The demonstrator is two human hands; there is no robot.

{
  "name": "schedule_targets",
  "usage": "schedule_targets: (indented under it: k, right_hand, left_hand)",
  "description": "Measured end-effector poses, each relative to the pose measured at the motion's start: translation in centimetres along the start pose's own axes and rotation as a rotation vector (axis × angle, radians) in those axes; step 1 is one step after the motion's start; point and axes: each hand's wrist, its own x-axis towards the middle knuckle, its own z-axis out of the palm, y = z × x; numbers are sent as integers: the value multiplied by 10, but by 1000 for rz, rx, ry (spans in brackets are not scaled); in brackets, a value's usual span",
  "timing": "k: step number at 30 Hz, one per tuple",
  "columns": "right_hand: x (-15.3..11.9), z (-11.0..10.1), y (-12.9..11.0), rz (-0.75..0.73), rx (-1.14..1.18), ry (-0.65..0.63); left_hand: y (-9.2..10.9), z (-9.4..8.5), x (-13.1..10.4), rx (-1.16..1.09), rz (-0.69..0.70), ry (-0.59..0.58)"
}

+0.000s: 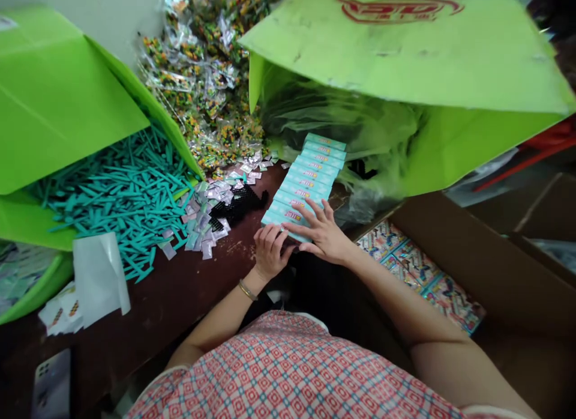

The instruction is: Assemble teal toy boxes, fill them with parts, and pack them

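A row of overlapping light-turquoise small boxes (310, 174) with red and yellow print lies on the table, running away from me. My left hand (270, 248) is at the row's near end, fingers curled together over the left end of the nearest box. Its thumb side faces my right hand. Across from it, my right hand (326, 232) has its fingers spread, touching the near boxes from the right. Just left of the row lies a black mesh piece (240, 204), with small printed sachets (204, 212) scattered beside it.
A green bin (67, 107) on the left spills teal plastic sticks (135, 191). Bags of colourful small pieces (202, 95) are heaped behind. Another green bin (472, 149), lined with clear plastic, overhangs the right. A brown carton (486, 257) holds printed packs (420, 272). A phone (51, 383) lies lower left.
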Motion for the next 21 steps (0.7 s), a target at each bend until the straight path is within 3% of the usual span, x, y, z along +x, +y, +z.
schedule_targets:
  k: [3,6,10,13,17,21]
  right_hand:
    - [14,-5,37,19,12,-11]
    - [33,-12,93,91,28,-5]
    - [56,-18,169,246,75,44]
    - [65,-20,212,390,159,93]
    - [74,-24,242,480,348,163]
    - [85,-26,251,482,538,255]
  left_hand:
    - [-5,7,5,85,43,3]
    - [-4,1,13,171,121,51]
    - [-1,-8,20,215,166,59]
    - [0,-9,22,229,168,74]
    - [2,-10,24,225,176,83]
    - [4,-10,25,213,165,82]
